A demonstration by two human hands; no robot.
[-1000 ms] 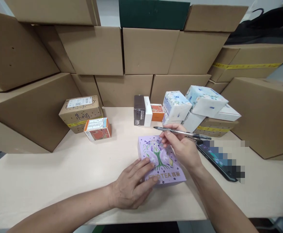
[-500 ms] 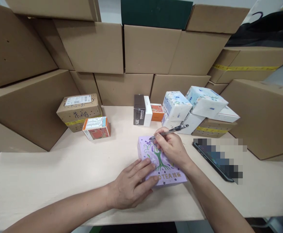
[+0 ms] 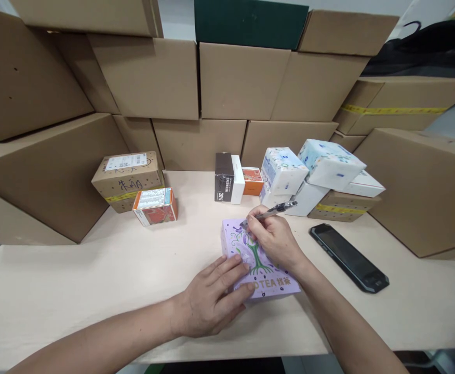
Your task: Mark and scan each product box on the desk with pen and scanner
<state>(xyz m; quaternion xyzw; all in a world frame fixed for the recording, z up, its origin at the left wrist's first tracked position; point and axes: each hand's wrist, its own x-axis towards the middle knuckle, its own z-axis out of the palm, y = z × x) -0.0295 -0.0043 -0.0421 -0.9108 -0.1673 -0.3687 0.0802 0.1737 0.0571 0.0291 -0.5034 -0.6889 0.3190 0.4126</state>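
Observation:
A purple tea box (image 3: 264,278) with a green tree drawing and gold lettering lies on the pale table in front of me. My left hand (image 3: 217,296) rests with fingers stretched over the box's lower left part, pressing on its top. Between the fingers of my right hand (image 3: 276,236) is a pen (image 3: 272,210), gripped near its tip. The pen slants up to the right, its point at the upper part of the box's top. The side of my right hand lies over the box's right part and hides some of the drawing.
A black phone (image 3: 348,258) lies right of my right forearm. Behind the tea box stand a dark-and-white box (image 3: 224,177), an orange box (image 3: 252,182) and wrapped tissue packs (image 3: 284,169). To the left are another orange box (image 3: 155,208) and a parcel (image 3: 128,179). Large cartons (image 3: 204,143) wall the table.
The pen's upper end has tilted slightly, dipping down and left. My left hand stays in place on the tea box. The phone's screen, blurred out before, now shows dark.

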